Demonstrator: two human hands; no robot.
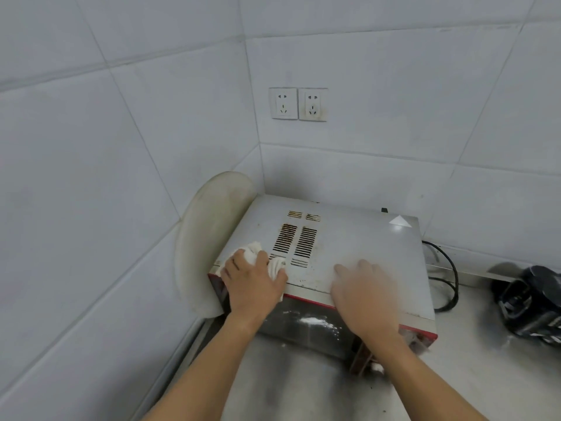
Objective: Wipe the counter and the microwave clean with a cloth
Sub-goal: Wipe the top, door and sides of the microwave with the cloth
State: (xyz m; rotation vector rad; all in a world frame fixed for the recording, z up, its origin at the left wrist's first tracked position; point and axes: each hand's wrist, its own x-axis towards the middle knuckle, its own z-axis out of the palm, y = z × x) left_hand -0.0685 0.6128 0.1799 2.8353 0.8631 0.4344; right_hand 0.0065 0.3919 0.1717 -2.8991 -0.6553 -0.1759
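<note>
Both forearms reach forward from the bottom edge, over the steel bench [303, 390], to the top of the microwave [349, 238], which sits in the tiled corner. The left hand [253, 284] lies palm down at the front left corner of the top panel, its fingers curled round a bunched white cloth [277, 265] that it presses onto the metal just beside the vent slots [296, 241]. Part of the cloth sticks out past the knuckles. The right hand [367, 296] is blurred; it lies over the front edge of the top panel, right of the slots, with its fingers stretched out and spread and nothing in its grip. Whether the palm bears on the panel cannot be told.

The top panel carries brown specks and rusty stains round the slots. The door below the red trim shows a patch of white powder. A pale round board [206, 232] stands on edge between the microwave's left side and the wall, close by the left hand. Two wall sockets [297, 103] sit on the tiles above. A black cable [449, 268] loops behind the right rear corner, and a black appliance [531, 305] lies on the bench to the right, well apart from the hands.
</note>
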